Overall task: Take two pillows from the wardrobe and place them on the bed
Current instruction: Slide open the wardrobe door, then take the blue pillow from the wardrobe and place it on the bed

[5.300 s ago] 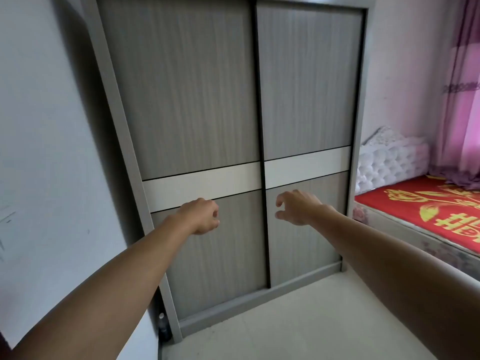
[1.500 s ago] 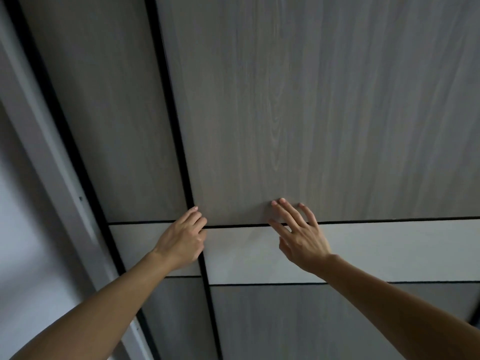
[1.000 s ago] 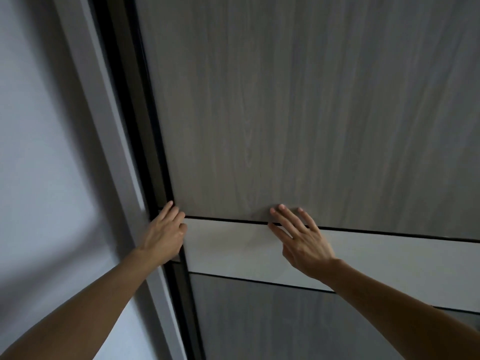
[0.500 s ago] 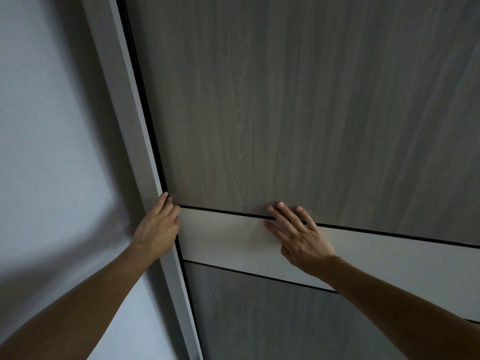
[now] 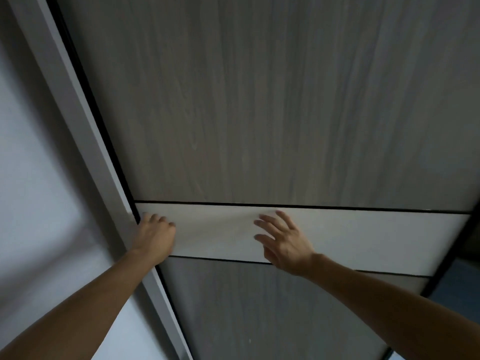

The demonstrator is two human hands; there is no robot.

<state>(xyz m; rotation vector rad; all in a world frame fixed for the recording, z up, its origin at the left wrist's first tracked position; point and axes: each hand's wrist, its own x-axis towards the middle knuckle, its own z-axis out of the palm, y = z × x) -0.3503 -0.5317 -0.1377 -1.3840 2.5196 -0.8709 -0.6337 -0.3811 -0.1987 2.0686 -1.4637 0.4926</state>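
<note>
A: Where are the hands?

B: Both are on the wardrobe's sliding door (image 5: 272, 113), on its white band (image 5: 363, 237) between the upper and lower wood-grain panels. The left hand (image 5: 155, 237) sits at the band's left end, just beside the grey frame post (image 5: 85, 141), fingers curled, knuckles toward the camera. The right hand (image 5: 283, 242) is further right on the same band.

A: And the grip of each?

B: The right is wide, fingers spread, holding nothing; I cannot tell whether the palm touches the band. The left is narrow, fingers bent at the door's left edge; whether they hook round that edge I cannot tell.

A: The door itself?

B: Its left edge meets the frame post along a dark line. At the far right its black edge strip (image 5: 449, 255) shows, with a dark gap beyond it.

A: The pillows? The bed?

B: Neither shows; the door fills the view, with pale wall (image 5: 31, 203) on the left.
</note>
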